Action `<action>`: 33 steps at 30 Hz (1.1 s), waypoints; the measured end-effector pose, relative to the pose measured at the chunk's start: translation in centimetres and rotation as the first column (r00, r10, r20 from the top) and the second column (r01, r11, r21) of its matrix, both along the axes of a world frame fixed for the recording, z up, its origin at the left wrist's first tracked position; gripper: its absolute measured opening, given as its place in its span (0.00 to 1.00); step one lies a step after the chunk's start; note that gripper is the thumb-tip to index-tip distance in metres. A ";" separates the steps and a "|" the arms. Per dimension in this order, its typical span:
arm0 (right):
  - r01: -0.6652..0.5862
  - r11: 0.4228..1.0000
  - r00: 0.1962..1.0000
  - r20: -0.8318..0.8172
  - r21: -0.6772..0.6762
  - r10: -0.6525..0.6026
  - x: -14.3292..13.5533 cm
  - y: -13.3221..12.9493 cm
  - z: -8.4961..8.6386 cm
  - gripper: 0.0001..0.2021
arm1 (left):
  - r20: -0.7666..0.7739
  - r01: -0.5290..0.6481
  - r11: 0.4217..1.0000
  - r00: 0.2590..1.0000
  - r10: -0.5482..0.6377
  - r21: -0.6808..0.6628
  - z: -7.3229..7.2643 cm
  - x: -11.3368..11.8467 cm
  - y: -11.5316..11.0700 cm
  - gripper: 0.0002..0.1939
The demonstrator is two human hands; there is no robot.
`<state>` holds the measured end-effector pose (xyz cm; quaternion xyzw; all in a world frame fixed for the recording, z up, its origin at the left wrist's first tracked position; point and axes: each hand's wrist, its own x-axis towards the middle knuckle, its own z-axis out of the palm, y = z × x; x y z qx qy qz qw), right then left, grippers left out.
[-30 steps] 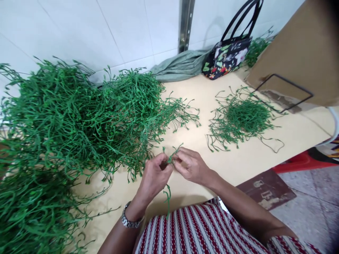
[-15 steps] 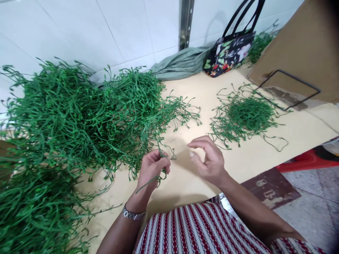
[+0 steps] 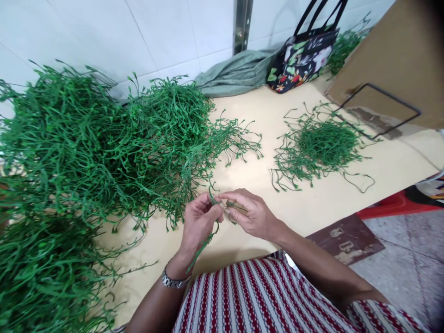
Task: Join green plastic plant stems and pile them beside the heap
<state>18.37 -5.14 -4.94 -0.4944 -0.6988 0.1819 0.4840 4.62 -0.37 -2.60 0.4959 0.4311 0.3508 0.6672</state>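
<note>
My left hand (image 3: 202,219) is closed on a thin green budded stem (image 3: 203,249), whose lower end hangs toward my wrist. Its upper end sticks up above the fingers. Beside it, my right hand (image 3: 255,213) pinches a curled piece of the greenery, its fingertips meeting those of the left. Part of what lies between the fingertips is hidden. Behind and left of both hands spreads a large heap of loose green stems (image 3: 104,148) with small bud tips. A smaller pile of similar stems (image 3: 328,143) lies on the tabletop (image 3: 249,180) to the right.
Along the wall lie a grey-green cloth (image 3: 236,76) and a floral handbag (image 3: 301,60). At the right stands a cardboard sheet (image 3: 388,64) with a black wire frame (image 3: 393,95). A red object (image 3: 391,206) shows below the table's right edge.
My right hand has moved left and down to meet the left hand, its fingertips closing on the greenery. My left hand has stayed nearly in place. The view has shifted slightly.
</note>
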 end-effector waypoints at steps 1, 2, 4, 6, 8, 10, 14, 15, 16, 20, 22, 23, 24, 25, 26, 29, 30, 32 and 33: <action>0.010 1.000 0.999 0.030 0.021 -0.011 0.1 0.0 0.1 0.10 | -0.012 -0.014 1.000 1.000 0.015 0.018 0.1 0.0 -0.1 0.02; 0.018 0.999 0.998 0.057 0.037 -0.020 0.1 0.0 0.1 0.08 | -0.024 -0.028 0.999 0.999 0.029 0.033 0.1 0.1 -0.2 0.02; 0.016 0.999 0.995 0.093 0.042 -0.020 0.2 0.1 0.2 0.05 | -0.050 -0.045 0.997 0.998 0.048 0.057 0.3 0.1 -0.4 0.03; 0.000 1.000 0.995 0.095 0.012 -0.001 0.3 0.1 0.3 0.02 | -0.084 -0.038 0.996 0.996 0.044 0.079 0.3 0.1 -0.5 0.03; -0.014 0.999 0.998 0.065 -0.034 0.016 0.4 0.1 0.5 0.01 | -0.113 -0.022 0.993 0.993 0.036 0.116 0.2 -0.1 -0.6 0.03; -0.026 0.998 0.999 0.026 -0.063 0.027 0.5 0.0 0.7 0.01 | -0.134 -0.015 0.987 0.990 0.037 0.159 0.1 -0.2 -0.6 0.03; -0.033 0.999 0.999 0.012 -0.028 0.033 0.4 -0.1 0.6 0.03 | -0.151 0.013 0.977 0.988 0.019 0.212 0.2 -0.4 -0.6 0.03; -0.025 1.000 0.999 0.032 0.006 0.024 0.4 -0.1 0.4 0.03 | -0.149 0.039 0.980 0.989 -0.010 0.197 0.3 -0.4 -0.5 0.03; -0.011 0.999 0.998 0.059 0.048 0.009 0.4 0.0 0.2 0.04 | -0.141 0.066 0.984 0.989 -0.042 0.168 0.3 -0.4 -0.5 0.02; 0.029 0.982 0.984 0.167 0.188 -0.061 0.2 0.0 -0.7 0.08 | -0.077 0.142 0.990 0.987 -0.140 0.023 0.0 -0.4 -0.1 0.04; 0.024 0.976 0.977 0.203 0.216 -0.069 0.1 -0.1 -1.0 0.09 | -0.049 0.154 0.988 0.987 -0.153 0.006 -0.3 -0.4 0.1 0.04; 0.019 0.975 0.973 0.219 0.223 -0.069 0.1 -0.1 -1.1 0.10 | -0.051 0.159 0.987 0.986 -0.157 0.021 -0.4 -0.4 0.1 0.05; 0.016 0.975 0.970 0.232 0.221 -0.069 0.1 -0.2 -1.1 0.11 | -0.067 0.164 0.985 0.985 -0.160 0.050 -0.5 -0.5 0.1 0.05; 0.015 0.978 0.970 0.235 0.208 -0.065 0.2 -0.3 -1.1 0.12 | -0.098 0.167 0.982 0.983 -0.159 0.089 -0.5 -0.5 0.1 0.06; 0.012 0.984 0.971 0.231 0.180 -0.054 0.2 -0.4 -1.0 0.13 | -0.137 0.170 0.977 0.979 -0.153 0.129 -0.5 -0.6 0.1 0.07; -0.028 0.998 0.976 0.215 0.061 0.014 0.3 -0.5 -0.8 0.17 | -0.250 0.192 0.952 0.959 -0.131 0.239 -0.2 -0.8 0.0 0.09; -0.047 0.998 0.975 0.219 0.041 0.037 0.3 -0.5 -0.8 0.18 | -0.275 0.206 0.940 0.953 -0.130 0.272 0.0 -0.9 0.0 0.08; -0.081 0.996 0.966 0.249 0.042 0.069 0.3 -0.4 -0.7 0.15 | -0.301 0.252 0.915 0.941 -0.156 0.315 0.2 -0.9 0.0 0.07; -0.093 0.994 0.960 0.271 0.056 0.075 0.3 -0.3 -0.7 0.13 | -0.302 0.266 0.910 0.938 -0.169 0.318 0.3 -0.9 0.0 0.07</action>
